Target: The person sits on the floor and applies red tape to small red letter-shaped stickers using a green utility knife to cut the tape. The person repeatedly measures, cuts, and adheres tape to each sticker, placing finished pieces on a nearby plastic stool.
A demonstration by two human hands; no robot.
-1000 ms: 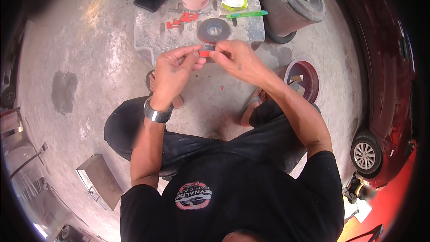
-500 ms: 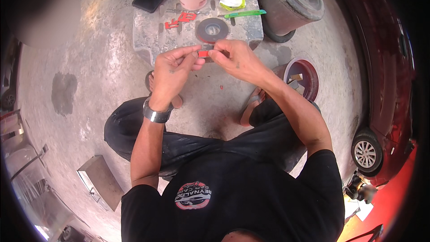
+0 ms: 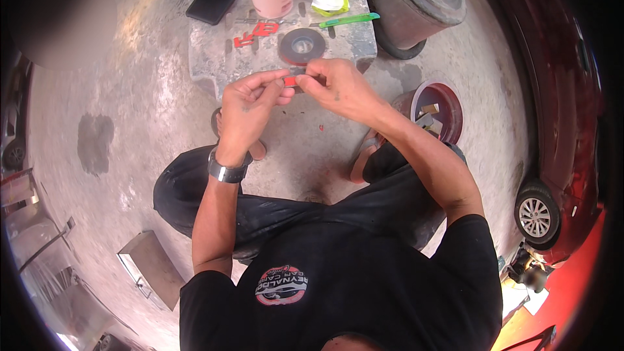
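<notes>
Clamping fingers point(image 3: 265, 78) on one red strip point(image 3: 290, 82), left hand point(image 3: 248, 99) and right hand point(image 3: 343, 91) hover near one tape roll point(image 3: 287, 48); one tub point(image 3: 450, 103) holds a tan block point(image 3: 430, 109).

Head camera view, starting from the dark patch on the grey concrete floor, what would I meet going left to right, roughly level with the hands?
Dark patch on the grey concrete floor → bare left hand → small flat red strip → bare right hand → round maroon tub → glossy dark red car.
</notes>
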